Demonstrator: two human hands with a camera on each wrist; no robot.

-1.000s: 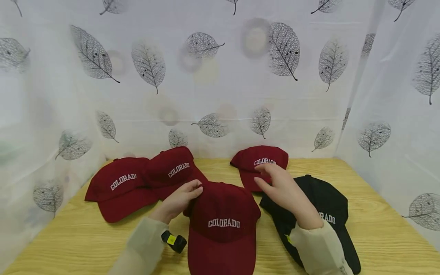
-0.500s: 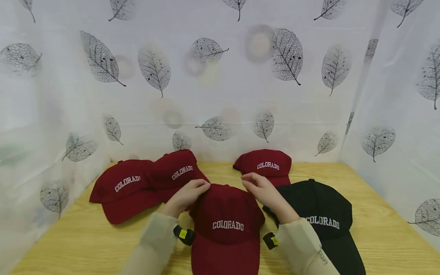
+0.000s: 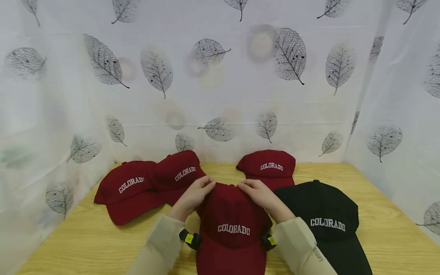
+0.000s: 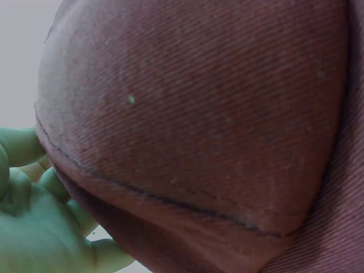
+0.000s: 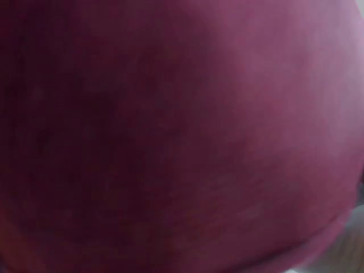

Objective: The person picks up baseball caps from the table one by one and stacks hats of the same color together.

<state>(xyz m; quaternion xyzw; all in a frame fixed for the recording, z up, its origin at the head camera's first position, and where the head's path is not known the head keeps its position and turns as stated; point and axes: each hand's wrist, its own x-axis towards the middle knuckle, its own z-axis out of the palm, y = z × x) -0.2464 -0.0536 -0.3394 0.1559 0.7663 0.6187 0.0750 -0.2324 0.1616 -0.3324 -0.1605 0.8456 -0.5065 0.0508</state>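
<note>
A dark red baseball cap [image 3: 233, 217] with white COLORADO lettering lies in front of me in the head view, its brim toward me. My left hand [image 3: 194, 196] pinches the upper left of its crown, thumb and fingers at the fabric. From the other side, my right hand [image 3: 264, 196] grips the crown's upper right, fingertips close to the top button. In the left wrist view, the left hand's fingers [image 4: 45, 222] reach behind the edge of the red cap [image 4: 199, 114]. Red cloth of the cap [image 5: 187, 136] fills nearly all of the right wrist view, hiding the right fingers.
Two more red caps [image 3: 128, 187] overlap at the left of the wooden table [image 3: 86, 244]. Another red cap [image 3: 271, 166] sits at the back right. A black cap [image 3: 319, 217] lies right beside my right forearm. A leaf-printed curtain [image 3: 220, 88] encloses the back and sides.
My right hand has come left and down from above the black cap onto the red cap's crown. The left hand stays at the crown's left. The head view has shifted slightly.
</note>
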